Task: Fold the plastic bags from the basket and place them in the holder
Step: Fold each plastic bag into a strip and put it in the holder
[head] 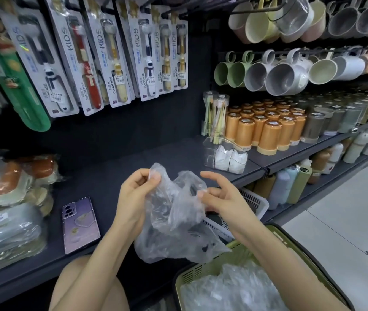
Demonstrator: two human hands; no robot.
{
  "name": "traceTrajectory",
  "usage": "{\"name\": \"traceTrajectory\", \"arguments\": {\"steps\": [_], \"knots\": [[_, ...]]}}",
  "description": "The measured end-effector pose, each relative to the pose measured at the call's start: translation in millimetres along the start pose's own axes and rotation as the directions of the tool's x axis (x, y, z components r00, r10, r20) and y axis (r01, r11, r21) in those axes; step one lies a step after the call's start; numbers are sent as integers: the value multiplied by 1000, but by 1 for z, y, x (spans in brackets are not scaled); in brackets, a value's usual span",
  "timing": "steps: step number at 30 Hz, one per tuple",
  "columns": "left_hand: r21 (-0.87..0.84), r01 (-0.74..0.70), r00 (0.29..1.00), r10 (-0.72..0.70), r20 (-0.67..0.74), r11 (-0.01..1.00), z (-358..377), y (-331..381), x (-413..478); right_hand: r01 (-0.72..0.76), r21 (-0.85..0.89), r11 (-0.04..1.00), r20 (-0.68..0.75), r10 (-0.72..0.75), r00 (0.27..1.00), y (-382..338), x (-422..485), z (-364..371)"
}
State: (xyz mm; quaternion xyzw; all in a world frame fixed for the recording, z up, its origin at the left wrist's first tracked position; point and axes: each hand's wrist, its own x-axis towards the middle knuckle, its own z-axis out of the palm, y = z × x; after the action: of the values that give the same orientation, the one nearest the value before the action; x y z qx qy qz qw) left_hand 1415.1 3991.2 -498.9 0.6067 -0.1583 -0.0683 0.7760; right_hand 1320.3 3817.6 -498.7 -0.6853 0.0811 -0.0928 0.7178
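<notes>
A crumpled clear plastic bag [176, 218] hangs in the air above the dark shelf. My left hand [136, 194] pinches its upper left corner between thumb and fingers. My right hand [221, 196] pinches the bag's right edge with thumb and lower fingers, while its index finger points out to the left. Below at the right, a green basket [201, 272] holds several more clear bags [234, 288]. A clear holder [223, 156] with folded white bags inside stands on the shelf beyond my hands.
A purple phone [80, 225] lies on the dark shelf [102, 176] to the left. Wrapped packages [5, 221] sit at the far left. A white slotted basket [252, 203] is under my right hand. Orange canisters [266, 129] and hanging mugs [286, 75] fill the right shelves.
</notes>
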Motion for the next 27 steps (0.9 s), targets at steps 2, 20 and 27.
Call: {"name": "traceTrajectory", "arguments": {"steps": [2, 20, 27], "knots": [[-58, 9, 999, -11, -40, 998, -10, 4, 4, 2, 64, 998, 6, -3, 1000, 1, -1, -10], [-288, 41, 976, -100, -192, 957, -55, 13, 34, 168, -573, 802, 82, -148, 986, -4, -3, -77], [-194, 60, 960, -109, -256, 979, -59, 8, 37, 207, -795, 570, 27, -307, 951, 7, 2, -75]]}}
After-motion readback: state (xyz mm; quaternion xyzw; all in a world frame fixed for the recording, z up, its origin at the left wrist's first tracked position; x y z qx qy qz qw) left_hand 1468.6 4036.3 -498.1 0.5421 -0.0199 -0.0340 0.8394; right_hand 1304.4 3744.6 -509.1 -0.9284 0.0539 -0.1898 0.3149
